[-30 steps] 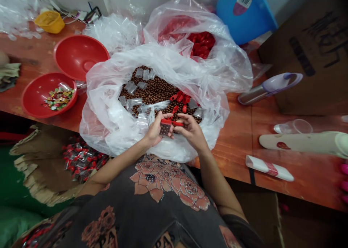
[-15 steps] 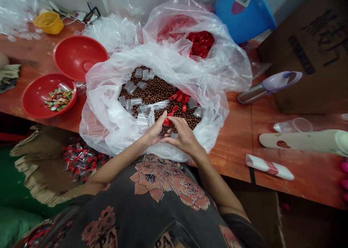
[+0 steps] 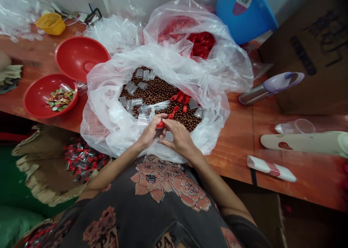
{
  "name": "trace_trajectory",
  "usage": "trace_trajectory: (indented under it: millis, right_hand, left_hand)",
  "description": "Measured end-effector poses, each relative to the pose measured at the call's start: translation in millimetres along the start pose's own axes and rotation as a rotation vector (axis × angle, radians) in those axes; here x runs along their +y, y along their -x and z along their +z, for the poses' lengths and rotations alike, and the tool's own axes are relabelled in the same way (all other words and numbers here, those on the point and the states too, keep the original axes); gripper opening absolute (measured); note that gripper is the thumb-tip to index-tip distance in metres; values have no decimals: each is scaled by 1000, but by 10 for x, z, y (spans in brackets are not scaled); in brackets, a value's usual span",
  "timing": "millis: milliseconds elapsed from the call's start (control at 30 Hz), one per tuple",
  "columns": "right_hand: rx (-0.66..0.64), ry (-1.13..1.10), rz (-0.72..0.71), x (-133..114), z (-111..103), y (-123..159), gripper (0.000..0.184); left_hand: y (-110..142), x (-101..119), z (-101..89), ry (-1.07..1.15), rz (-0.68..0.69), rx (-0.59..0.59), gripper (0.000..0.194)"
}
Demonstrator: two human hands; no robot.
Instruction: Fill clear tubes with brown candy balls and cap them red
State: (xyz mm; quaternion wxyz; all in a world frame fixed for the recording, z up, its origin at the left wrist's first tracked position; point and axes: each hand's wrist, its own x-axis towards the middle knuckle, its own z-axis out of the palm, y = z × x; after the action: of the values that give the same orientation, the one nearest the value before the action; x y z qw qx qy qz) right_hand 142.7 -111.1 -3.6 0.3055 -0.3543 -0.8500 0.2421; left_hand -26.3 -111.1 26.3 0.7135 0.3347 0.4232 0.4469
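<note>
Head view: above a wooden tabletop (image 3: 233, 132), the left hand (image 3: 148, 135) and right hand (image 3: 178, 137) close in a narrow grip around a small red-capped container (image 3: 160, 125). It sits just over glossy brown beads (image 3: 157, 92) heaped inside a crinkled clear plastic bag (image 3: 107, 110), among square clear cups (image 3: 131, 88) and red caps (image 3: 179, 97).

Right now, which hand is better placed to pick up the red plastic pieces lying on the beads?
Probably the right hand. It sits closest below the red plastic pieces on the round brown beads, while the left hand is farther off and wrapped around the small red-capped container.
</note>
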Motion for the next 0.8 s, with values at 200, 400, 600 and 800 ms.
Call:
trace_trajectory:
  millis: [200, 400, 600, 800]
  right_hand:
    - [49, 11, 207, 303, -122, 65, 54]
    - [77, 94, 253, 614, -252, 3, 34]
    - [7, 266, 309, 578, -304, -213, 33]
    - [-79, 256, 334, 480, -327, -200, 33]
  left_hand:
    - [822, 875, -1157, -585, 330, 620, 24]
    - [1486, 1161, -1855, -1354, 375, 970, 15]
    - [496, 771, -1142, -1307, 536, 461, 13]
    - [-402, 388, -754, -1635, 190, 165, 28]
